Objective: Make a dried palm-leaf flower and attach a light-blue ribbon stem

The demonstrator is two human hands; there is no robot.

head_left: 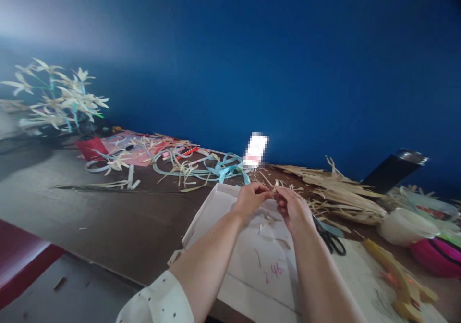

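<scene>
Both hands meet above the far end of a shallow white cardboard box [241, 284]. My left hand [251, 199] is closed in a pinch, thumb against fingers. Facing it, my right hand [293, 208] pinches too, its fingers curled inward. Between the fingertips shows a tiny pale piece of dried husk [274, 189]; most of it is hidden by the fingers. Below them, a few husk scraps [266, 224] lie in the box, where "246" is written in pink. Black-handled scissors [333, 243] rest beside my right forearm.
Dried husks [342, 198] pile up at the back right near a dark flask [392, 171]. A yellow glue gun [399, 279] and a white cup [406, 227] are at right. Blue ribbon [226, 169] and a lit phone [255, 151] stand behind; husk flowers [68, 97] rise at left.
</scene>
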